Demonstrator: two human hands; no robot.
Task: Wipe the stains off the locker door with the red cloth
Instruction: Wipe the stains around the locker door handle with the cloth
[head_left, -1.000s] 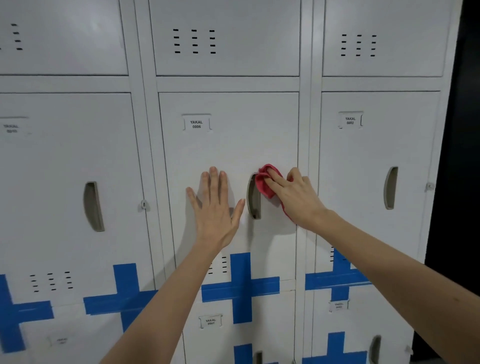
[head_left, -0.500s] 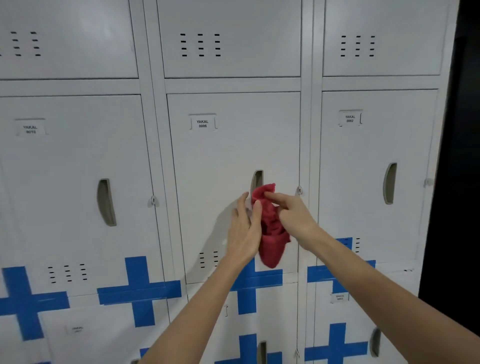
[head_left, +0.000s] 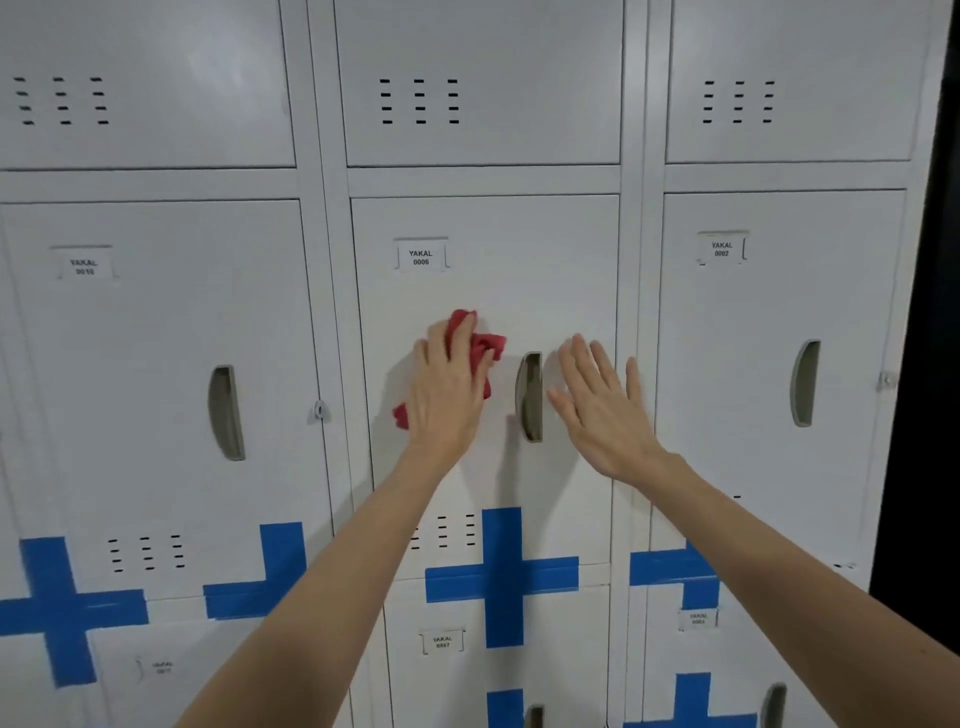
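Observation:
The grey locker door (head_left: 519, 270) labelled YAKAL 0006 fills the middle of the view. My left hand (head_left: 449, 387) presses the crumpled red cloth (head_left: 485, 345) flat against this door, left of its recessed handle (head_left: 530, 397). Red corners stick out above and below the hand. My right hand (head_left: 597, 400) lies open with fingers spread on the door's right edge, just right of the handle. It holds nothing. I see no distinct stains on the door from here.
Matching grey lockers stand to the left (head_left: 156, 338) and right (head_left: 779, 338), with more rows above and below. Blue tape crosses (head_left: 501, 574) mark the seams between the middle and lower doors. A dark gap (head_left: 935, 364) runs down the right side.
The cloth has passed from my right hand to my left hand and moved up and left on the door. My right hand has let go and now rests flat beside the handle.

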